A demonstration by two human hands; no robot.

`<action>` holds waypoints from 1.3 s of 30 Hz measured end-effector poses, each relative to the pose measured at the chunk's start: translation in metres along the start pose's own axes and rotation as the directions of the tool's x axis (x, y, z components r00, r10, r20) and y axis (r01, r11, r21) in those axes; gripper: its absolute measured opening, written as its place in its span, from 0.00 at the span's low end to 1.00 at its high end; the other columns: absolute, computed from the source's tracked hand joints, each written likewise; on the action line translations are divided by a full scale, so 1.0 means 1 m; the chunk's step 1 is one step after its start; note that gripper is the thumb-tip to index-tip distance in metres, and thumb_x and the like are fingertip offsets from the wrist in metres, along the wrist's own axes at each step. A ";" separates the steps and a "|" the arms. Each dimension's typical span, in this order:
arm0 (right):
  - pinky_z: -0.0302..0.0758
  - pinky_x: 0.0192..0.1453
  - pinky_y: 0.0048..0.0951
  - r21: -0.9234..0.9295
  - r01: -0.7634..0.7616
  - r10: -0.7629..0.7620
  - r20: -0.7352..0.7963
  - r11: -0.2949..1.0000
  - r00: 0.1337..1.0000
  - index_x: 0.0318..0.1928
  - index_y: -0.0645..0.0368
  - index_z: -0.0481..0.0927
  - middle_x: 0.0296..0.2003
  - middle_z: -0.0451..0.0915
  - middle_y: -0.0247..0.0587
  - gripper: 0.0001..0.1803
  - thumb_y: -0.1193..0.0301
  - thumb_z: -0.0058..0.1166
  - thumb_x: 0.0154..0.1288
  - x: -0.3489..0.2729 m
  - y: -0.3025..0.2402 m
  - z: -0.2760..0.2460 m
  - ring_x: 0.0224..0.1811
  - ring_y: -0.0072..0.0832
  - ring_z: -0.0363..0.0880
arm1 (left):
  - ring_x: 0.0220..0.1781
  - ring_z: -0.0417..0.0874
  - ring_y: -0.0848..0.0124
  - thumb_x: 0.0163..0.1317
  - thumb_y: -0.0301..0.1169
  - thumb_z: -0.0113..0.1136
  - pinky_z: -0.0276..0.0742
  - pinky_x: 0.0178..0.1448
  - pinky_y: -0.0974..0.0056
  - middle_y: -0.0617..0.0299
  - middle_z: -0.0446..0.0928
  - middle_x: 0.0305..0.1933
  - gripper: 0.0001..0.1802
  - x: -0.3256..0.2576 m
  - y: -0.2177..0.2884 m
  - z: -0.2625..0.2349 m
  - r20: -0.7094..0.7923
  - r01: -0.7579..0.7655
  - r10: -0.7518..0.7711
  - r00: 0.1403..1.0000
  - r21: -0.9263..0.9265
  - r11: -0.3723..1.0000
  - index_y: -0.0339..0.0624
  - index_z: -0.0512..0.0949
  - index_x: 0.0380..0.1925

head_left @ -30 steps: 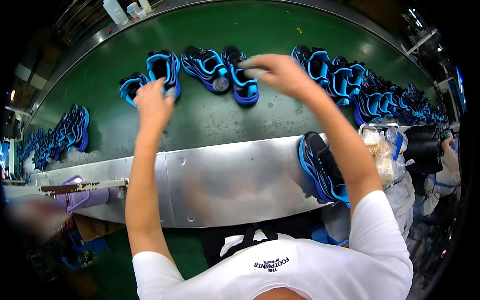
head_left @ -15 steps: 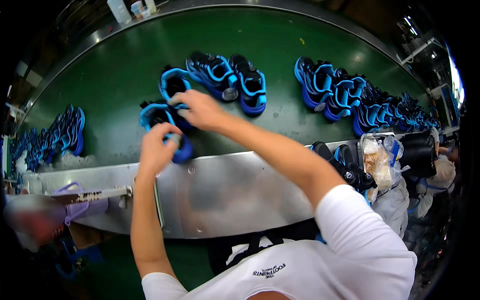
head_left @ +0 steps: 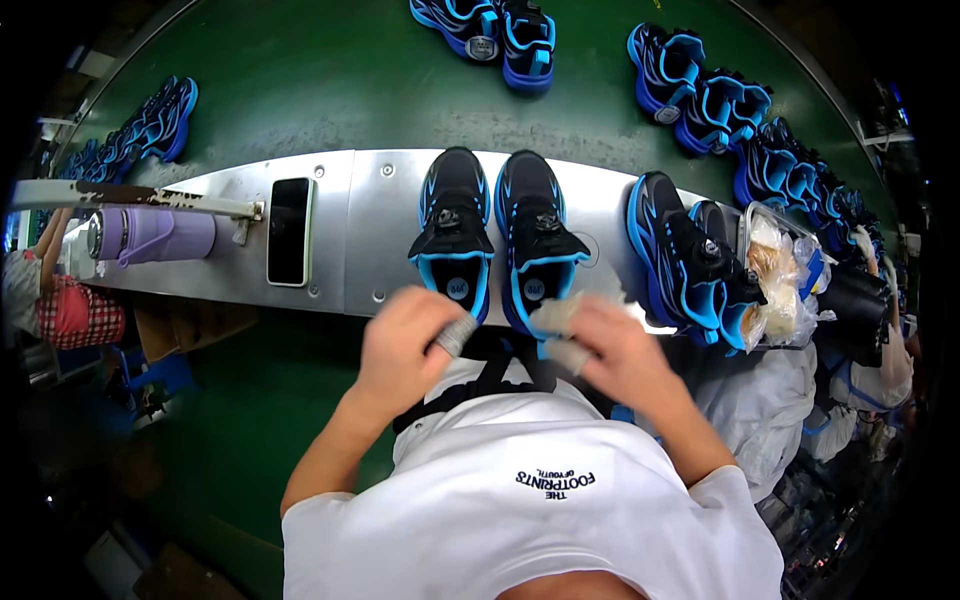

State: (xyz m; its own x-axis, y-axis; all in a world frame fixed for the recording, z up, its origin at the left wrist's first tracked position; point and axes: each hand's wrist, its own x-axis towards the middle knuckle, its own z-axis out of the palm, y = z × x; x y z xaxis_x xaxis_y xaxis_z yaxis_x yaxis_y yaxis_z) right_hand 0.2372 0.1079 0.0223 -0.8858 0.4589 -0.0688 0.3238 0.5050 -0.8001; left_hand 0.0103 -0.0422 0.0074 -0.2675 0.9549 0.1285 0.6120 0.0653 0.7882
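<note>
Two black shoes with bright blue trim and soles stand side by side on the metal ledge before me, toes pointing away, dial closures on top. My left hand (head_left: 408,345) is beside the heel of the left shoe (head_left: 455,200), thumb and fingers curled together; whether anything is between them is hidden. My right hand (head_left: 615,345) is near the heel of the right shoe (head_left: 533,200). Its fingers are smeared by motion, so I cannot tell whether they hold anything. Pale wraps cover some fingertips on both hands.
On the ledge (head_left: 375,250), a phone (head_left: 290,232) and a lilac tumbler (head_left: 165,235) lie left; more shoes (head_left: 675,245) and a tray of plastic-wrapped items (head_left: 775,270) are right. Beyond, the green belt (head_left: 330,90) carries further shoes. A person in checked cloth (head_left: 85,320) is far left.
Two shoes from the green belt now stand on the metal ledge close to me. Both hands have drawn back toward my body, and the view has shifted, uncovering the phone.
</note>
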 end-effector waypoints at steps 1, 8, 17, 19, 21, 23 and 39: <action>0.78 0.46 0.36 -0.013 0.029 -0.030 -0.057 0.999 0.998 0.54 0.53 0.80 0.46 0.77 0.44 0.26 0.77 0.65 0.52 0.005 -0.006 -0.013 0.42 0.39 0.79 | 0.43 0.77 0.55 0.50 0.24 0.67 0.74 0.47 0.57 0.54 0.78 0.41 0.12 0.002 0.003 -0.004 -0.150 -0.045 0.056 0.987 0.076 0.996 0.40 0.81 0.38; 0.78 0.51 0.37 -0.516 0.157 -0.333 -0.268 0.842 0.904 0.55 0.53 0.79 0.45 0.80 0.44 0.29 0.80 0.64 0.47 0.065 0.012 -0.005 0.45 0.42 0.79 | 0.51 0.77 0.52 0.46 0.20 0.67 0.73 0.54 0.54 0.52 0.76 0.50 0.29 0.061 -0.017 0.005 -0.078 -0.158 0.203 0.976 0.389 0.908 0.44 0.77 0.53; 0.78 0.47 0.36 -0.148 -0.112 0.084 -0.182 0.983 0.980 0.52 0.57 0.80 0.43 0.80 0.48 0.25 0.82 0.59 0.49 0.085 0.012 -0.007 0.42 0.46 0.80 | 0.40 0.80 0.50 0.45 0.20 0.66 0.77 0.44 0.52 0.51 0.75 0.42 0.27 0.068 -0.006 0.026 -0.040 0.073 -0.063 0.997 0.336 0.939 0.44 0.76 0.50; 0.79 0.49 0.43 -0.143 -0.160 0.138 -0.155 0.977 0.978 0.52 0.52 0.79 0.46 0.78 0.51 0.24 0.77 0.58 0.51 0.081 0.001 -0.008 0.44 0.52 0.80 | 0.43 0.80 0.49 0.45 0.20 0.63 0.77 0.48 0.52 0.50 0.75 0.47 0.27 0.070 0.012 0.012 0.070 0.146 -0.171 0.983 0.274 0.951 0.46 0.76 0.51; 0.78 0.50 0.43 -0.131 -0.125 0.102 -0.169 0.983 0.980 0.53 0.50 0.80 0.47 0.77 0.50 0.25 0.79 0.58 0.50 0.076 0.008 -0.002 0.46 0.52 0.80 | 0.47 0.79 0.48 0.46 0.20 0.61 0.77 0.51 0.52 0.50 0.74 0.52 0.28 0.070 0.010 0.007 0.177 0.220 -0.261 0.949 0.219 0.950 0.48 0.77 0.52; 0.78 0.52 0.43 -0.118 -0.085 0.063 -0.180 0.989 0.982 0.53 0.48 0.80 0.49 0.76 0.50 0.27 0.81 0.57 0.50 0.066 0.012 0.000 0.48 0.52 0.79 | 0.54 0.76 0.47 0.46 0.19 0.56 0.75 0.58 0.53 0.49 0.70 0.61 0.28 0.063 -0.006 0.005 0.219 -0.020 -0.013 0.976 0.150 0.988 0.51 0.78 0.52; 0.79 0.51 0.40 -0.519 0.142 -0.181 -0.025 0.843 0.983 0.60 0.63 0.72 0.56 0.66 0.64 0.30 0.82 0.55 0.52 0.045 0.028 0.033 0.57 0.55 0.72 | 0.53 0.70 0.49 0.48 0.28 0.65 0.66 0.58 0.50 0.37 0.57 0.72 0.28 0.033 0.007 0.047 0.140 -0.077 0.017 0.990 0.435 0.897 0.40 0.74 0.53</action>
State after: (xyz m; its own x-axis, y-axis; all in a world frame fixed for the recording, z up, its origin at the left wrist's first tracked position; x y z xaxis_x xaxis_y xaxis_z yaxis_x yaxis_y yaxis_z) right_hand 0.1957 0.1187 -0.0226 -0.9213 0.3778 0.0922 0.3194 0.8704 -0.3748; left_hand 0.0406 0.0038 -0.0107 -0.1501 0.9871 0.0559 0.8934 0.1112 0.4353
